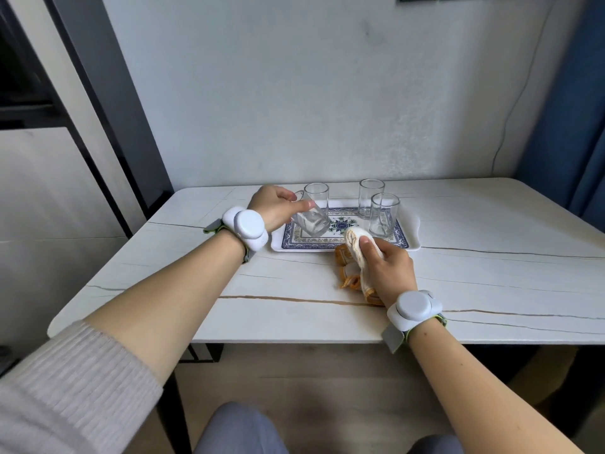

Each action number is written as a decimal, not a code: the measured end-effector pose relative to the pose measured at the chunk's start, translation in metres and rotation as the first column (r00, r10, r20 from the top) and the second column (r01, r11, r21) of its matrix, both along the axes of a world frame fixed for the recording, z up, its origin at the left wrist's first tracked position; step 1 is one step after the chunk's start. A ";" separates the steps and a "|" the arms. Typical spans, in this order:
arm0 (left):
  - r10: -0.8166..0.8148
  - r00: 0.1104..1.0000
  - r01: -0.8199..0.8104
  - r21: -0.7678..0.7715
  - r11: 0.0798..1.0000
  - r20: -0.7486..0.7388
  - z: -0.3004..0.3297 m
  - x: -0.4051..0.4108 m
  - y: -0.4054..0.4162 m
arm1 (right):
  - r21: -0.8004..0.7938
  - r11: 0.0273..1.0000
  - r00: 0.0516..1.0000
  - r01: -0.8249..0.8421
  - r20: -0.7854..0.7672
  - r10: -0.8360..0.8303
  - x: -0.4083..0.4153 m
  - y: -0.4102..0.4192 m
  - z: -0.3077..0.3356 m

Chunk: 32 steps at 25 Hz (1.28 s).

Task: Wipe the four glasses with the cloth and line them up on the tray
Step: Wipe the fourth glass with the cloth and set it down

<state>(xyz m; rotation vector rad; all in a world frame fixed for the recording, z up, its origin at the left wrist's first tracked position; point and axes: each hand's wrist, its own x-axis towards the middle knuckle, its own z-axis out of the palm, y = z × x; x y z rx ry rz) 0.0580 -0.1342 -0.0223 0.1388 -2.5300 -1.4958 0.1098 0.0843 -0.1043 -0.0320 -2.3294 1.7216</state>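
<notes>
A white tray [413, 241] with a blue patterned centre lies at the back middle of the table. My left hand [273, 206] grips a clear glass [312, 221], tilted over the tray's left part. Behind it a second glass [317, 195] stands upright at the tray's back left edge. Two more glasses stand upright at the right: one [370, 196] at the back, one [383, 215] on the tray in front of it. My right hand [388, 268] clutches a cream and orange cloth [355, 257] just in front of the tray, its bunched end raised over the tray's front rim.
The white marble-look table [491, 283] has its near edge toward me and the wall right behind the tray. A blue curtain [569, 93] hangs at the right. A dark door frame [108, 93] stands at the left. My knees show below the table edge.
</notes>
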 end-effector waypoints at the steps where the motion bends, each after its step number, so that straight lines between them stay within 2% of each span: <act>1: 0.011 1.000 -0.010 0.077 0.997 -0.007 -0.008 0.009 0.001 | 0.004 1.000 1.000 0.000 -0.003 0.000 0.000 0.000 0.000; 6: 0.088 0.995 -0.065 0.410 0.910 -0.037 -0.064 0.046 0.006 | 0.023 1.000 1.000 -0.018 0.015 0.017 0.001 0.000 -0.001; 10: 0.125 0.992 -0.087 0.551 0.830 -0.033 -0.085 0.063 0.015 | -0.016 1.000 1.000 -0.025 0.010 0.025 0.004 0.000 0.001; 14: 0.054 0.994 0.023 0.656 0.754 -0.096 -0.090 0.072 0.023 | -0.135 0.991 1.000 0.001 0.015 0.001 0.005 0.002 0.003; 18: 0.035 0.989 0.069 0.667 0.742 -0.141 -0.089 0.074 0.038 | -0.248 0.949 0.977 0.193 -0.039 -0.209 -0.001 0.000 0.017; 20: 0.062 0.989 0.049 0.684 0.728 -0.138 -0.088 0.072 0.043 | -0.273 0.959 0.977 0.079 -0.172 -0.129 0.003 -0.013 0.026; 21: 0.074 0.989 0.038 0.696 0.717 -0.130 -0.088 0.071 0.045 | -0.187 0.982 0.967 0.003 -0.248 -0.050 0.004 -0.019 0.026; 23: 0.079 0.991 0.023 0.710 0.704 -0.111 -0.089 0.068 0.048 | 0.145 0.987 0.943 -0.074 -0.313 0.117 0.006 -0.030 0.014; 25: 0.065 0.993 0.024 0.706 0.707 -0.098 -0.090 0.067 0.048 | 0.244 0.962 0.938 -0.121 -0.288 0.192 0.009 -0.039 0.002; 29: -0.014 0.986 0.120 0.662 0.739 -0.164 -0.092 0.070 0.043 | 0.163 0.982 0.956 -0.095 -0.262 0.135 0.005 -0.045 0.004; 32: -0.139 0.958 0.256 0.527 0.810 -0.251 -0.097 0.072 0.041 | -0.096 0.990 0.995 -0.102 -0.023 0.101 -0.006 -0.036 0.010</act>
